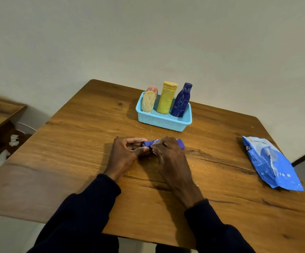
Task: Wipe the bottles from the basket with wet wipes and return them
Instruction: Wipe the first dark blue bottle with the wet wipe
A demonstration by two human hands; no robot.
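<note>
Currently mid-wipe, I'd say. One small blue plastic bottle [147,143] lies on its side on the brown wooden table [75,161], just in front of the light-blue perforated plastic basket [163,123] and apart from it.

Grip: the left hand [124,154] is curled round one end of the bottle, thumb and fingers pinching it. The right hand [168,154] is curled over the bottle's body, with a scrap of white wet wipe [155,142] showing under the fingers. Most of the wipe is hidden, so I can't tell how it's folded.

In the basket:
- dark blue scribbled bottle [181,101] at the right end
- tall yellow bottle [166,99] beside it
- pale yellow rounded bottle [148,102] at the left end
- pinkish bottle [153,89] behind that

All four carry white scribble marks, so they're probably not cleaned yet. The blue wet-wipe pack [272,163] lies well to the right of the basket.

Handling (judgement):
- The bottle looks light, rigid and smooth.
- Once wet it'll be slippery, and being round it will roll.
- Best to pinch one end firmly and turn the body against the wipe.
- For the return, take it round mid-body and stand it on the bare mesh along the basket's near wall.
- Set it down gently, since the neighbours lean and could topple.
</note>
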